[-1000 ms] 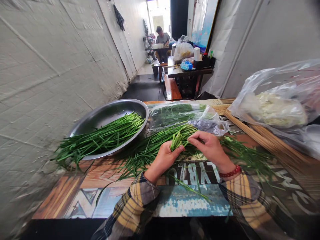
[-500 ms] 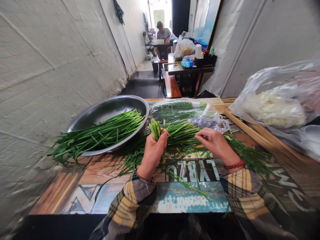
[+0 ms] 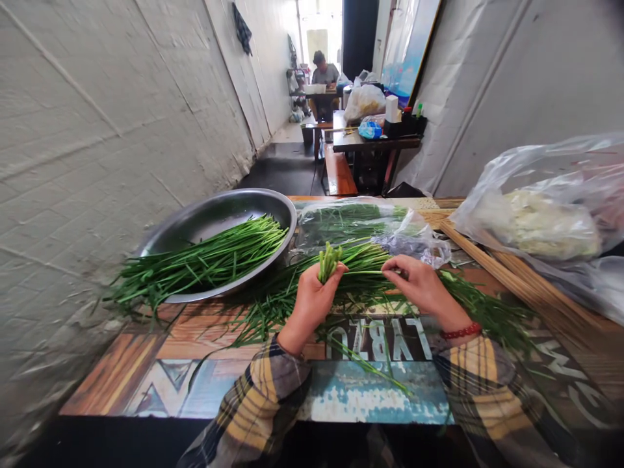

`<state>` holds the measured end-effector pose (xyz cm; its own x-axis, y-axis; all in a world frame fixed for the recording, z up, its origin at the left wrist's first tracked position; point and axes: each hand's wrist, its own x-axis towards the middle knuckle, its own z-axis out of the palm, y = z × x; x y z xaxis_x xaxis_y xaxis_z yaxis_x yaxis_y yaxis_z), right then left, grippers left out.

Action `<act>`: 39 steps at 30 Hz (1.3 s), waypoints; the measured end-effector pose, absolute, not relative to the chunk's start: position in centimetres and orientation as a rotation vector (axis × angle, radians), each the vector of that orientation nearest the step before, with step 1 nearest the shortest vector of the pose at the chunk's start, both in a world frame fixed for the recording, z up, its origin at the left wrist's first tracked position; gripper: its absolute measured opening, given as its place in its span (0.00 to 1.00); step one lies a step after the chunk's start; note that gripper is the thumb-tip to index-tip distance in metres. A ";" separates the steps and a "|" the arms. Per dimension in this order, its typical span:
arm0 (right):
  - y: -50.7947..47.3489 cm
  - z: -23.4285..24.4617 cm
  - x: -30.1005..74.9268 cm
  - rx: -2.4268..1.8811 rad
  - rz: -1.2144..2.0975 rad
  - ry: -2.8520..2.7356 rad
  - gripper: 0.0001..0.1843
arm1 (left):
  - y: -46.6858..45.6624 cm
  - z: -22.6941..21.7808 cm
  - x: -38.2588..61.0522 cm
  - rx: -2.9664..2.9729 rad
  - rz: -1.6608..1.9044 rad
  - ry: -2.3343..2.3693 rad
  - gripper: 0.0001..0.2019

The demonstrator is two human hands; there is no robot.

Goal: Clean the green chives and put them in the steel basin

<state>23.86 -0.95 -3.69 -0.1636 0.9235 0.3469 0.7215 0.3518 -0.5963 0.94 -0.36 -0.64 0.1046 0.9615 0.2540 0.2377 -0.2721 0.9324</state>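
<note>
Left hand (image 3: 314, 292) is closed around a small bunch of green stalks (image 3: 330, 262), pale ends upward; right hand (image 3: 414, 284) makes a narrow pinch on what looks like one thin stalk (image 3: 363, 273); from my distant post I now see it stretch between the hands, which half a second ago is not visible to me; for the work, I judge, this means the sorting stalk by stalk continues; the loose pile (image 3: 361, 255) lies behind the hands on the table (image 3: 112, 383); the metal basin (image 3: 205, 224), holding more stalks, stands at left.
</note>
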 end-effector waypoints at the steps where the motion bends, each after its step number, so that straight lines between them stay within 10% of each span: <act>1: -1.0 -3.4 23.7 -1.407 0.433 -1.894 0.08 | -0.4 -0.8 1.1 1.618 1.183 1.176 0.14; 39: -1.6 -2.9 22.2 -1.254 0.583 -1.469 0.17 | -0.5 -1.8 1.6 1.669 0.909 1.042 0.13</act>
<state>22.23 -1.62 -2.90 0.1216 0.9085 0.3999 0.3873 0.3275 -0.8618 1.62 -0.50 -1.79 0.3640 0.9253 0.1065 0.2314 -0.2006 0.9519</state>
